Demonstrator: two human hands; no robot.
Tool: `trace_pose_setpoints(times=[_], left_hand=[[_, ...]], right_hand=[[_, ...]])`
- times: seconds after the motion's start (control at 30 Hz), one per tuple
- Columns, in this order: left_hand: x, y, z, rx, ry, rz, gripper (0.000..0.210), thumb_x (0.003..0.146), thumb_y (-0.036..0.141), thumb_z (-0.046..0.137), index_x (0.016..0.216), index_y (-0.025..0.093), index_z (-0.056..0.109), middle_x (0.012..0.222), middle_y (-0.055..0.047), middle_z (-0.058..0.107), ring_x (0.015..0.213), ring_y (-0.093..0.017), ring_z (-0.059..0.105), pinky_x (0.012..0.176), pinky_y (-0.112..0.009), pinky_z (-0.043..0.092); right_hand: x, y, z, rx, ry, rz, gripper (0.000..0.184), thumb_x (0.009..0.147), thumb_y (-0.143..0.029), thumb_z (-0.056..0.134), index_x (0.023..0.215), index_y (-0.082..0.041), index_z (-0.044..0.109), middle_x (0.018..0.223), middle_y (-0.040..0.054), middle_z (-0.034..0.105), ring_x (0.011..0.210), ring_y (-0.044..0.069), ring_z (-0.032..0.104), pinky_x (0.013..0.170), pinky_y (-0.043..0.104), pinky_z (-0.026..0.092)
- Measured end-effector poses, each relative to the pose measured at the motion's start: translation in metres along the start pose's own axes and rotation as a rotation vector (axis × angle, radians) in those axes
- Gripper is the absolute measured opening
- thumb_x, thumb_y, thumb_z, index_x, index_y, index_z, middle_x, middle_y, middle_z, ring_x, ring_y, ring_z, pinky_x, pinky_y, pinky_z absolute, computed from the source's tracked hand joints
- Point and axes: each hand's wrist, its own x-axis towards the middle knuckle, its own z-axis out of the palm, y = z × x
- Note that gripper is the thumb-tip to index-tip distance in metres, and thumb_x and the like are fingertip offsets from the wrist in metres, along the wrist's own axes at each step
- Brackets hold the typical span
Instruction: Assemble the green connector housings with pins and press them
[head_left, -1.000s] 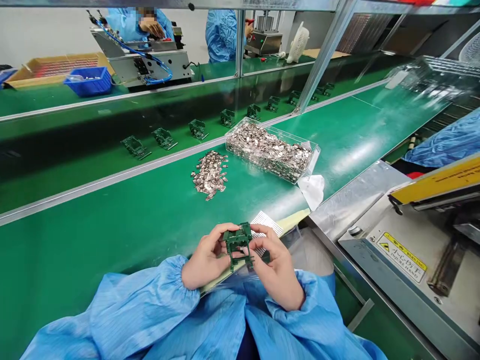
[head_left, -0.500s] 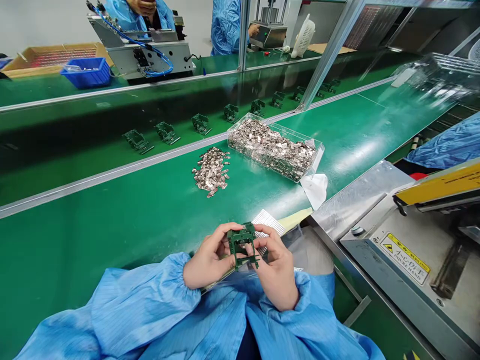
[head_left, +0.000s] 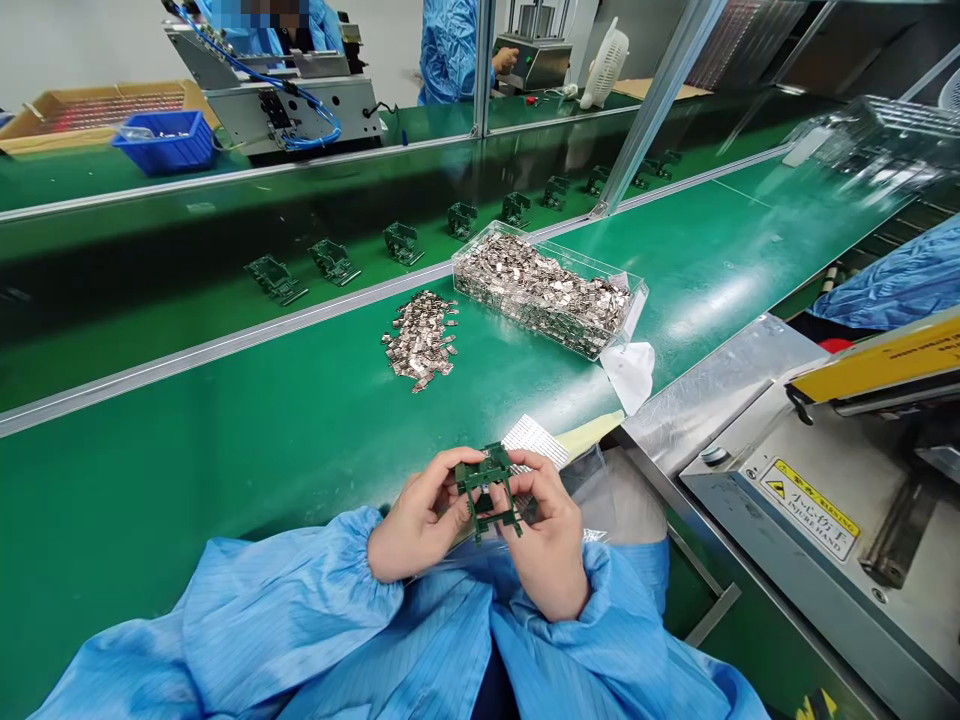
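Observation:
Between both hands I hold a dark green plastic frame (head_left: 491, 470) with open sides, close in front of my body. My left hand (head_left: 420, 520) grips its left side, fingers along the top edge and thumb lower down. My right hand (head_left: 551, 535) holds the right side, its thumb reaching into the frame's opening. Whether a small part sits under that thumb I cannot tell. Beyond my hands, a loose pile of small metal pieces (head_left: 420, 340) lies on the green bench (head_left: 300, 430). A clear plastic box (head_left: 634, 312) full of similar pieces stands behind it to the right.
Several similar green frames (head_left: 334, 262) stand in a row on the sunken belt. A metal machine (head_left: 787, 500) with a warning label is close on my right. Across the belt are a blue bin (head_left: 169, 145), another machine (head_left: 300, 105) and two people in blue sleeves.
The green frame has tilted slightly in my hands, and my right thumb has shifted inside its opening. Both hands keep their hold; the bench items stay put.

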Motion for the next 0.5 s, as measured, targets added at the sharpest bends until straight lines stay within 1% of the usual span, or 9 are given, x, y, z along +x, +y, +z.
trace_pose_setpoints(times=[0.1,0.23,0.37,0.5], left_hand=[[0.0,0.0,0.0,0.01,0.018,-0.006,0.037,0.088,0.038,0.059,0.123,0.025,0.055,0.086,-0.006,0.063,0.065,-0.016,0.057,0.055,-0.025,0.048],[-0.001,0.003,0.003,-0.038,0.061,-0.017,0.034,0.088,0.038,0.059,0.12,0.025,0.055,0.087,-0.005,0.063,0.067,-0.015,0.056,0.058,-0.024,0.047],[-0.001,0.008,0.005,-0.082,0.083,-0.037,0.035,0.088,0.039,0.06,0.118,0.024,0.053,0.083,-0.003,0.06,0.067,-0.014,0.054,0.058,-0.023,0.047],[-0.001,0.012,0.006,-0.08,0.109,-0.045,0.033,0.089,0.038,0.058,0.116,0.02,0.053,0.081,-0.003,0.059,0.065,-0.013,0.052,0.056,-0.021,0.046]], right_hand=[[0.0,0.0,0.001,0.007,-0.027,0.003,0.014,0.084,-0.026,0.064,0.071,-0.02,0.063,0.099,0.0078,0.064,0.093,0.022,0.061,0.081,0.033,0.05],[-0.002,0.001,0.001,0.08,-0.09,0.065,0.012,0.086,-0.027,0.062,0.076,-0.02,0.064,0.094,0.0062,0.065,0.086,0.02,0.062,0.074,0.03,0.051],[-0.003,0.004,0.002,0.183,-0.074,0.107,0.008,0.083,-0.025,0.066,0.077,-0.02,0.066,0.093,0.006,0.065,0.086,0.02,0.062,0.071,0.029,0.051],[-0.002,0.003,0.007,0.272,-0.056,0.11,0.009,0.082,-0.025,0.069,0.075,-0.019,0.067,0.085,0.0045,0.064,0.08,0.019,0.063,0.07,0.03,0.051]])
